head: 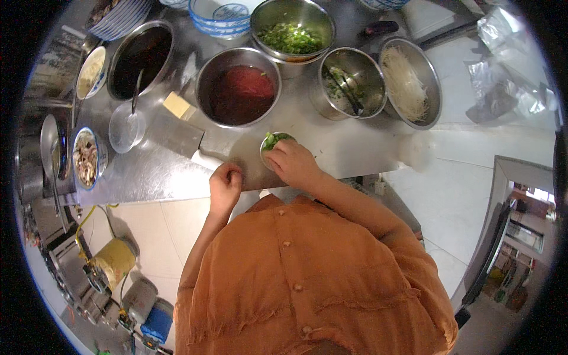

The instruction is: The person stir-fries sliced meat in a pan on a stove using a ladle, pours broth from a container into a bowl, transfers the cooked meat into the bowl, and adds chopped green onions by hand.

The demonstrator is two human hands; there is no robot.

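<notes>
My right hand (pixel 295 163) reaches over a small round bowl (pixel 262 156) of leafy chopped greens (pixel 274 139). Its fingertips are bunched at the bowl's near left side and partly cover it; whether they pinch any greens is hidden. At the counter's front edge, my left hand (pixel 225 184) is loosely curled, with nothing visible in it. Just beyond that hand lies a cleaver, its white handle (pixel 207 159) towards me and its broad metal blade (pixel 177 136) pointing away to the left.
Behind the small bowl stand metal basins of red liquid (pixel 202 106), chopped greens (pixel 328 35), and pale noodles (pixel 437 97), plus a pot with tongs (pixel 346 91). Leftward are a dark-liquid basin (pixel 114 82), a clear plastic bowl (pixel 127 133), and a pale yellow block (pixel 176 104).
</notes>
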